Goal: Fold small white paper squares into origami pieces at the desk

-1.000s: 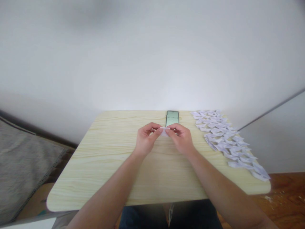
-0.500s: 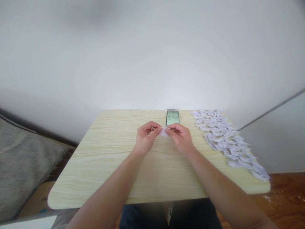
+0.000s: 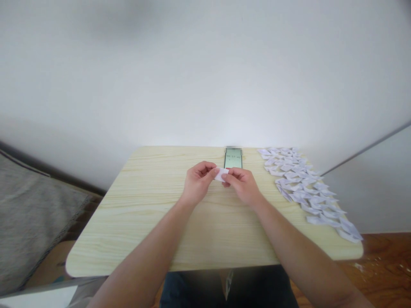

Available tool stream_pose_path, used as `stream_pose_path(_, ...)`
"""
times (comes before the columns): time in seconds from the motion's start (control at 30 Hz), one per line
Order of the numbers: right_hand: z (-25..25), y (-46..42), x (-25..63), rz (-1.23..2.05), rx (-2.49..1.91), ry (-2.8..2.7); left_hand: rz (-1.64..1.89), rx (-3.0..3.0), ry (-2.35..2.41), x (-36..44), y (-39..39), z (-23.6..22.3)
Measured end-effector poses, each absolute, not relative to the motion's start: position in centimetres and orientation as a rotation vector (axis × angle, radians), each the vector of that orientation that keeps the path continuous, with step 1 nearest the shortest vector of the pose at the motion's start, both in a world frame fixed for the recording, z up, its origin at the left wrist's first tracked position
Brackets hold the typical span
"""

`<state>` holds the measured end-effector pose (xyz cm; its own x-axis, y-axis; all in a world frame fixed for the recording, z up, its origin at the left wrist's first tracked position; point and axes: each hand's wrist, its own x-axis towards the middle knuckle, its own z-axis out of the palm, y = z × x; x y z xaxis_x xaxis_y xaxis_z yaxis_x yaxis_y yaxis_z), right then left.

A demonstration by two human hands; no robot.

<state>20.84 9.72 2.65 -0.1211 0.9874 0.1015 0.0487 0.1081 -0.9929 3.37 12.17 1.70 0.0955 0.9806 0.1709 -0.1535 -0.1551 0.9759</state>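
Between my two hands is a small folded piece of white paper (image 3: 221,174), held just above the middle of the table. My left hand (image 3: 199,182) pinches its left side between thumb and fingers. On the other side, my right hand (image 3: 240,184) grips the paper's right edge with the thumb on top. Fingertips hide part of the paper, so its full shape cannot be made out. Just behind the hands lies a phone (image 3: 233,158) with a timer on its screen, its lower end covered by my right hand.
Several folded white paper boats (image 3: 298,175) lie in rows along the right side of the wooden table (image 3: 135,214). A white wall (image 3: 205,77) rises at the table's far edge. Grey cloth (image 3: 35,222) hangs at the left. Wooden floor (image 3: 385,265) shows at the lower right.
The paper has been tilted, and more of its face now shows between the thumbs. Both hands have shifted only slightly and keep their hold.
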Motion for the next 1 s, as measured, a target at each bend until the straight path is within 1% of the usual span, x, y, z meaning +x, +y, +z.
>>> stream_pose_path(0.17, 3.0, 9.9, 20.8, 1.226, -1.108, -1.264, 1.211, 1.381, 0.967, 3.1, 12.1, 2.2)
stream_pose_path(0.3, 2.4, 10.3, 20.9, 1.324, -1.064, -1.148, 1.156, 1.429, 0.946, 2.9, 12.0, 2.4)
stream_pose_path(0.47, 1.6, 10.7, 21.1, 1.494, -0.961, -1.027, 1.136, 1.420, 0.944, 3.0, 12.0, 2.4)
stream_pose_path(0.67, 1.6, 10.6, 21.0, 1.588, -0.923, -0.996, 1.152, 1.420, 0.939, 3.0, 12.0, 2.5)
stream_pose_path(1.0, 2.1, 10.4, 20.9, 1.521, -0.982, -1.142, 1.191, 1.427, 0.995, 3.0, 12.0, 2.5)
